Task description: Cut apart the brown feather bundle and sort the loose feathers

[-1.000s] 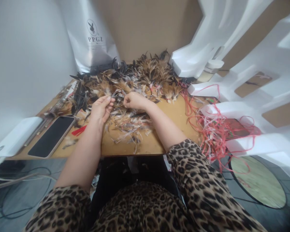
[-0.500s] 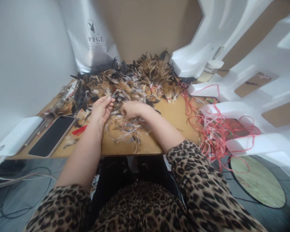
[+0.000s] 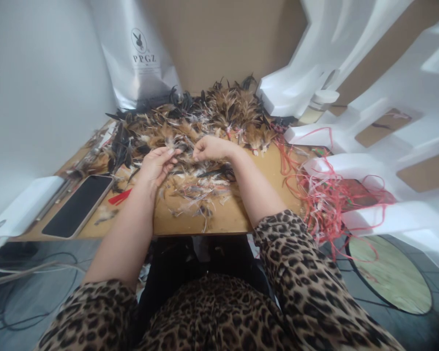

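Note:
A big heap of brown, black and white feathers (image 3: 205,117) covers the back of a wooden table (image 3: 267,175). My left hand (image 3: 155,165) rests at the heap's near edge, fingers curled round a small bunch of feathers. My right hand (image 3: 212,147) is just to its right, closed in a pinch on a feather from the heap. Loose pale feather scraps (image 3: 197,192) lie on the table in front of both hands.
A black phone (image 3: 78,204) and a white power bank (image 3: 22,207) lie at the table's left. A small red piece (image 3: 120,197) lies beside the phone. Tangled red strings (image 3: 325,195) spill off the right side. White foam blocks (image 3: 388,122) and a silver bag (image 3: 139,53) stand behind.
My right hand dipped toward me into the scraps, then moved back up and right to the heap's edge. My left hand shifted slightly toward it.

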The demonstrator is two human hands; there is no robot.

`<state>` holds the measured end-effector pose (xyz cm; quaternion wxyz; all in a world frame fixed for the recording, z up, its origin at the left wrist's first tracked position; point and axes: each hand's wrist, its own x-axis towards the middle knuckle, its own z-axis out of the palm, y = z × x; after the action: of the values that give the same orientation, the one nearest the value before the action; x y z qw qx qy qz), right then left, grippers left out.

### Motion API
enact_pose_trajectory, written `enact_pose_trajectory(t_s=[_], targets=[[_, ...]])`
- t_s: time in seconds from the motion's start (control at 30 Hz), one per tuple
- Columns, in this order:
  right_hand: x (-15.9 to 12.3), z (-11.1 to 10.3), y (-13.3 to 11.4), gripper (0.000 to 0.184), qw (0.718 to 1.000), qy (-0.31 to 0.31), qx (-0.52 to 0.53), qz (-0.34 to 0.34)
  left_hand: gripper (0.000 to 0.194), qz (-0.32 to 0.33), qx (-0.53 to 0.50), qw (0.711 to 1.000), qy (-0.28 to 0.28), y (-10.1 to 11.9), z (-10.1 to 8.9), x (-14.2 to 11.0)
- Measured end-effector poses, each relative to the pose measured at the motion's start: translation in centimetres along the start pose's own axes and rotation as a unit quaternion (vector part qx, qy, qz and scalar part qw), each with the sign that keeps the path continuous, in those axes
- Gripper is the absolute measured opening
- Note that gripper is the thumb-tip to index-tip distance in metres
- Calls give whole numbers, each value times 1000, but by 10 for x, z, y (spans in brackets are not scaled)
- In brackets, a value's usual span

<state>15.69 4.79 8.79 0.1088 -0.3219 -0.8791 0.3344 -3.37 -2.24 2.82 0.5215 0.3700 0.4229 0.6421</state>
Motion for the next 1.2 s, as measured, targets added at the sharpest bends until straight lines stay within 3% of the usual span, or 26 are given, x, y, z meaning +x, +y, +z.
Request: enact_pose_trajectory(t_s=[0.37, 0.53, 0.63, 0.83, 0.97, 1.2], targets=[[0, -2, 1, 8, 984, -2, 176, -10, 23, -20, 62, 997, -30, -6, 3, -3], [3, 0, 4, 8, 973, 49, 226, -9, 16, -46, 32, 998, -43, -3, 5, -4], [7, 6, 6, 13, 960, 87, 267, -4, 14, -48, -10, 998, -31, -3, 4, -1], [20, 30, 0, 30, 957, 92, 273, -37, 7, -44, -76, 996, 4, -2, 1, 4], [28, 44, -4, 21, 941, 157, 295, -47, 5, -37, -65, 997, -5, -4, 3, 3], [26, 41, -7, 11, 920, 178, 349, -27, 4, -49, -58, 997, -30, -4, 2, 2]])
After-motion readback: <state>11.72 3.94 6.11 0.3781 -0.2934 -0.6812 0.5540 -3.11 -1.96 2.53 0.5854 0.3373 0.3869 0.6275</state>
